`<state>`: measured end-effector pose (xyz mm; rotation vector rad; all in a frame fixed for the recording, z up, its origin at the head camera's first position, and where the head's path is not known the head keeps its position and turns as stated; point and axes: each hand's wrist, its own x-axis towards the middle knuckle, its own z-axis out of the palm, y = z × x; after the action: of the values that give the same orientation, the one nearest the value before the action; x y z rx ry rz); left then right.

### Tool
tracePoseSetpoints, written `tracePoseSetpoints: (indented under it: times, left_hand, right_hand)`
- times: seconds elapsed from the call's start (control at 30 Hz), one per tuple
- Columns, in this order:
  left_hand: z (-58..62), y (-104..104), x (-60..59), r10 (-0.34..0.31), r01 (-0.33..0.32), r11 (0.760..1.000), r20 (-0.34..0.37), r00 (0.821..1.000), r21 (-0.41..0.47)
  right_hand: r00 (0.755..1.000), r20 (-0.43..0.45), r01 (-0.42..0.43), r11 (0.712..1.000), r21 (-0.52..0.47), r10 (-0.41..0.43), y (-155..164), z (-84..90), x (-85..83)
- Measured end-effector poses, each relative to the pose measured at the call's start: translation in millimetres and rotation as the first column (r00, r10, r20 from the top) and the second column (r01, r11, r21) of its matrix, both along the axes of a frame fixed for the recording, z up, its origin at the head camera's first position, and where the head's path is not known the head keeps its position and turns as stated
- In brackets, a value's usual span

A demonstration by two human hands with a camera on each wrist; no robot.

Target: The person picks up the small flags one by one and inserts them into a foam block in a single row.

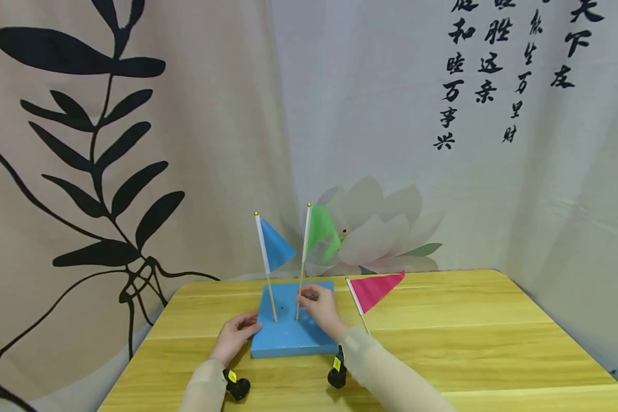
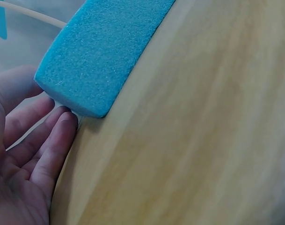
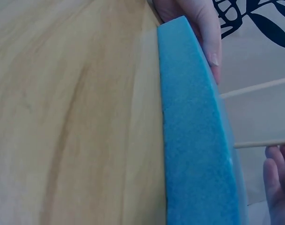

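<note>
A blue foam block (image 1: 293, 345) lies flat on the table. My left hand (image 1: 236, 336) rests against its left edge; in the left wrist view the fingers (image 2: 52, 157) are loosely extended, touching the block's end (image 2: 98, 61). Between thumb and fingertips, my right hand (image 1: 323, 308) pinches the thin wooden stick of a green pennant flag (image 1: 321, 232), whose lower end meets the block's top. To its left, a blue pennant flag (image 1: 276, 245) stands in the block, leaning slightly. The right wrist view shows only part of the right hand (image 3: 279, 180) at its edge.
A pink pennant flag (image 1: 376, 290) lies on the wooden table (image 1: 468, 337) right of the block, its stick partly behind the right forearm. Behind the table hangs a curtain (image 1: 226, 143) printed with dark leaves, a lotus and writing.
</note>
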<state>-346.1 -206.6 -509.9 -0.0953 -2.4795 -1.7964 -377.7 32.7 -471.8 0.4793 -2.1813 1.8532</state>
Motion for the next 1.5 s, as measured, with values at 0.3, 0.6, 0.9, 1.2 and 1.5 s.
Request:
tracePoseSetpoints:
  times: [0.3,0.6,0.9,1.2,1.5]
  left_hand:
    - [0.3,4.6,4.4,0.006,-0.006,1.000,0.007,1.000,-0.003]
    - [-0.6,8.6,5.7,-0.002,0.002,1.000,0.010,1.000,0.011]
    - [0.7,11.0,12.7,0.018,-0.017,1.000,0.032,0.999,-0.012]
    - [1.8,10.3,20.3,0.031,-0.029,0.999,0.066,0.997,-0.030]
    - [4.9,8.0,25.5,0.041,-0.039,0.999,0.078,0.996,-0.028]
  right_hand:
    - [1.000,-0.003,-0.019,0.997,0.076,0.020,6.3,-10.0,4.7]
    - [1.000,0.003,0.002,0.997,0.077,-0.002,12.0,-10.7,8.5]
    - [0.996,0.074,-0.057,0.998,0.035,0.054,28.5,-10.0,15.8]
    - [0.992,0.116,-0.056,0.994,0.094,0.045,88.8,-1.3,35.1]
    - [0.970,0.233,0.036,0.992,0.117,-0.063,147.7,-5.3,48.3]
